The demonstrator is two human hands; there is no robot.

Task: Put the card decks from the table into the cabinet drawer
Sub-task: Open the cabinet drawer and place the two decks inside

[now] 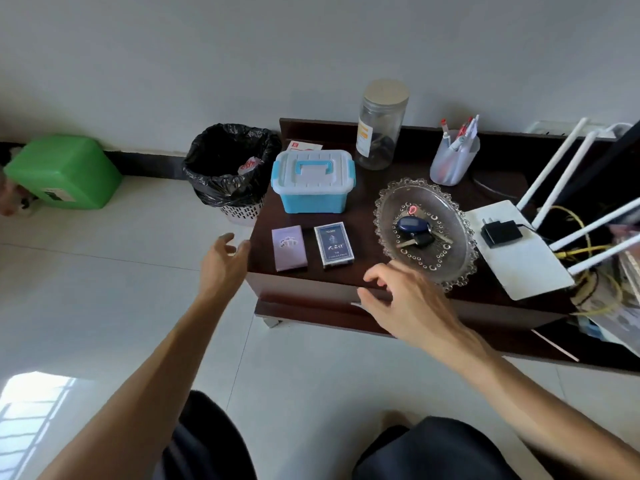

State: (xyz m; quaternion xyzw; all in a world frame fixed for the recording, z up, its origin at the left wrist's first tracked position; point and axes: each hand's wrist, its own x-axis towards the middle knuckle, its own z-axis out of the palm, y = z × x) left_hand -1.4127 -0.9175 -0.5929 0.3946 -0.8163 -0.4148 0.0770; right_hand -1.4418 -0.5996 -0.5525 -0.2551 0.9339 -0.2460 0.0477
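Two card decks lie flat and side by side at the table's (363, 202) lower-left front edge: a lilac deck (289, 248) and a navy deck (334, 244). They look light, stiff and smooth, best pinched across the long sides. Both the left hand (224, 259) and right hand (398, 296) hover spread and empty. The glass dish (457, 216) crowds the right.

Dark table (346, 202) carries 2 card decks (334, 244), box (313, 185), dish (450, 251).

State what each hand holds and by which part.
Nothing is held. The left hand and right hand are both open and empty.
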